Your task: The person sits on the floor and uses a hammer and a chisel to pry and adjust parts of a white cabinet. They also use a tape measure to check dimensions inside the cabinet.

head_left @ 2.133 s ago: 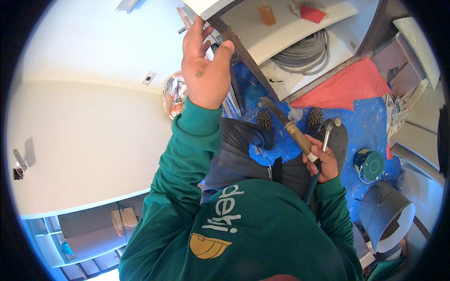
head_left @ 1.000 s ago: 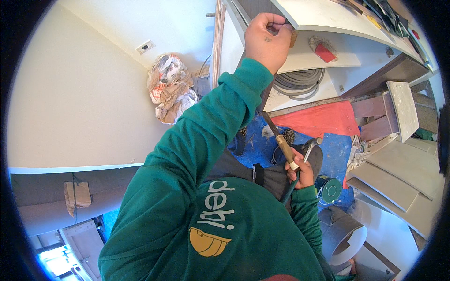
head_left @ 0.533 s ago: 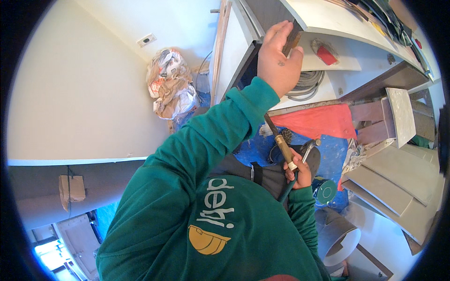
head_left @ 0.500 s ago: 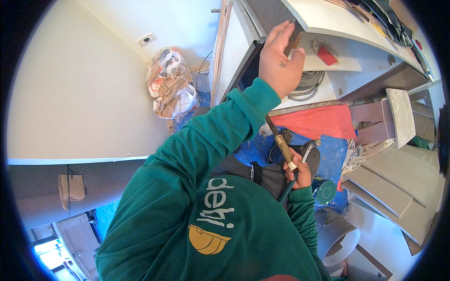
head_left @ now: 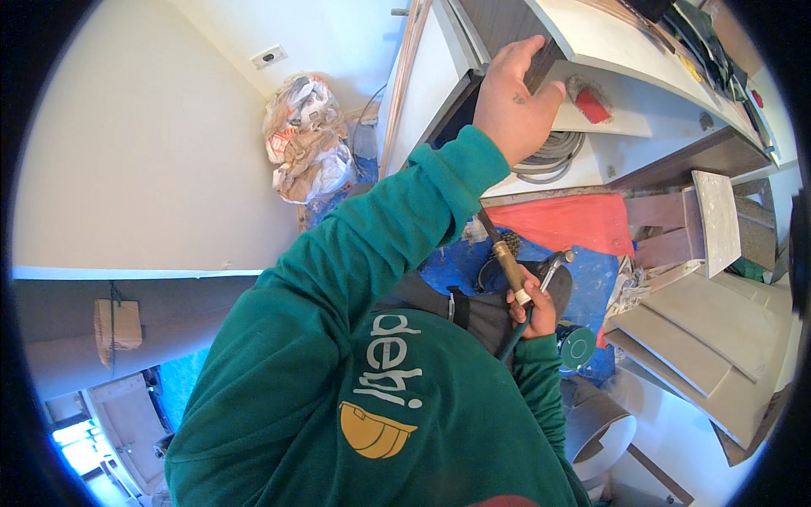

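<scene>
My left hand [head_left: 515, 106] reaches up to the white and dark-wood cabinet [head_left: 625, 131]. Its fingers are apart and its back shows; nothing is visible in it, and whether the fingertips touch the cabinet panel I cannot tell. Lower down, my right hand [head_left: 541, 313] is closed around two tools. One is a chisel [head_left: 511, 266] with a brown, brass-ended handle and a dark blade pointing toward the cabinet. The other looks like a hammer [head_left: 555, 269] with a shiny curved head. A dark green tube or handle comes out below that hand, partly hidden by my sleeve.
Inside the cabinet lie a grey coil [head_left: 556, 156] and a red pad [head_left: 593, 106]. A red cloth [head_left: 562, 221] covers part of the blue floor sheet [head_left: 587, 287]. Flat tiles [head_left: 676, 346] lie stacked on the right, near a green can [head_left: 578, 346]. Plastic bags [head_left: 308, 139] sit by the wall.
The view has shifted slightly. My left hand is a little farther right, with its thumb and fingers tilted more to the right. My right hand keeps its grip on the tools.
</scene>
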Demonstrator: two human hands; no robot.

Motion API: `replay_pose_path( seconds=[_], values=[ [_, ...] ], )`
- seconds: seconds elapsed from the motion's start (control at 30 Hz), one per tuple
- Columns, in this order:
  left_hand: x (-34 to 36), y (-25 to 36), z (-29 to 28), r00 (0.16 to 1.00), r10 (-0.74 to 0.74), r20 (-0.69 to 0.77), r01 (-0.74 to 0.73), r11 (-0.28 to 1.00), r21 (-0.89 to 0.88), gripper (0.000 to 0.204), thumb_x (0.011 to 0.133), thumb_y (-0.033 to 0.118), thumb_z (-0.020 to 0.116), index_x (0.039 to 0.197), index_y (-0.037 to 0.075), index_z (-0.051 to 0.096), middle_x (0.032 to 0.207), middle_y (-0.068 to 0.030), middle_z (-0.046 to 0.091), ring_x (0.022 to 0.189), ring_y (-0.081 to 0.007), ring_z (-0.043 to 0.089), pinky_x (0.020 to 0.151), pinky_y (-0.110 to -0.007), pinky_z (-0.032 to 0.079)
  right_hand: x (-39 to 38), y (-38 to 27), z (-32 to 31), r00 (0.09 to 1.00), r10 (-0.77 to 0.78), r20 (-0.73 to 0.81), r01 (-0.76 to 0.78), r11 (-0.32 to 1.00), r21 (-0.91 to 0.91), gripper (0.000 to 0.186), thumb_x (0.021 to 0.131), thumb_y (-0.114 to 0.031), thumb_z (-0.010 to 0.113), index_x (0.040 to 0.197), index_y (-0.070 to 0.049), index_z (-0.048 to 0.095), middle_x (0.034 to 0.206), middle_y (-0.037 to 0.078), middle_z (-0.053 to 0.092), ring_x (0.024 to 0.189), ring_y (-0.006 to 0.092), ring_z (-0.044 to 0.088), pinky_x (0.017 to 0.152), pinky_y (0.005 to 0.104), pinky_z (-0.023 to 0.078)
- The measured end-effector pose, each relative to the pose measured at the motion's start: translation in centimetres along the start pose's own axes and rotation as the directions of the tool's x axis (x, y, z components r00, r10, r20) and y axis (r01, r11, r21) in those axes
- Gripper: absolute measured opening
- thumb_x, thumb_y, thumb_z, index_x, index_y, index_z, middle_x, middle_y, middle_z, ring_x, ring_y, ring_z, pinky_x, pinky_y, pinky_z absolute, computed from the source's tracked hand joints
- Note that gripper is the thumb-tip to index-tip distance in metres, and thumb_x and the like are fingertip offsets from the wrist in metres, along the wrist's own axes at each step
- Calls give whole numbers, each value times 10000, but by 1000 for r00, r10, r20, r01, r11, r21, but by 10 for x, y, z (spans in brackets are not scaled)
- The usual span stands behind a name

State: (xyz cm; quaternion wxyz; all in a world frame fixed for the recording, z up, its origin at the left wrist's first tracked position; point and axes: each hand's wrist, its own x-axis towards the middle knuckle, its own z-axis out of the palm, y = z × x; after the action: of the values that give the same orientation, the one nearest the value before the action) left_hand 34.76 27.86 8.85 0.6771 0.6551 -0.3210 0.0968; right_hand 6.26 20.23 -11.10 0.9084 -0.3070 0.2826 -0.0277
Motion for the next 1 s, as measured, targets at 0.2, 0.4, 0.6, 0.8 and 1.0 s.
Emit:
replay_pose_path(
  seconds=[0.2, 0.4, 0.6, 0.8, 1.0],
  values=[
    [-5, -6, 8, 996, 88, -4, -88, 994, 72, 604, 834, 149, 694, 1357, -66, 481, 1335, -201, 496, 1247, -309, 504, 1072, -345, 383, 0, -1, 2, 1000, -1, 2, 1, 1000, -1, 519, 949, -194, 592, 1399, 14, 440, 775, 194, 645, 437, 133, 494, 380, 219, 377],
    [-4, -7, 9, 994, 99, 35, -103, 985, 139, 654, 836, 170, 693, 1388, -76, 442, 1366, -213, 453, 1258, -329, 489, 1077, -347, 379, 0, -1, 2, 1000, 0, 26, 0, 1000, -5, 512, 952, -189, 586, 1399, 16, 441, 773, 200, 644, 438, 137, 495, 379, 220, 379],
    [7, -3, -3, 981, 189, 36, -192, 940, 281, 482, 839, 219, 697, 1220, -61, 604, 1201, -220, 585, 1139, -355, 574, 1000, -363, 444, -1, -1, 2, 1000, 5, 5, -5, 1000, -17, 511, 954, -192, 587, 1399, 15, 442, 770, 193, 648, 436, 136, 496, 378, 220, 374],
    [43, -12, -12, 999, 41, -34, -33, 977, 211, 258, 834, 218, 719, 997, 18, 720, 880, -124, 697, 867, -230, 667, 811, -325, 516, -1, 1, -1, 1000, -21, 1, 21, 997, -73, 572, 934, -232, 602, 1409, 32, 422, 788, 171, 643, 435, 109, 493, 375, 198, 393],
    [59, -41, -16, 968, -206, 141, 235, 942, -239, 223, 826, 241, 774, 925, 50, 711, 854, 0, 674, 773, -105, 588, 714, -266, 462, 0, 2, -3, 1000, -24, 12, 25, 999, -35, 558, 934, -222, 603, 1405, 21, 430, 779, 186, 642, 430, 117, 500, 368, 201, 398]
  ],
)
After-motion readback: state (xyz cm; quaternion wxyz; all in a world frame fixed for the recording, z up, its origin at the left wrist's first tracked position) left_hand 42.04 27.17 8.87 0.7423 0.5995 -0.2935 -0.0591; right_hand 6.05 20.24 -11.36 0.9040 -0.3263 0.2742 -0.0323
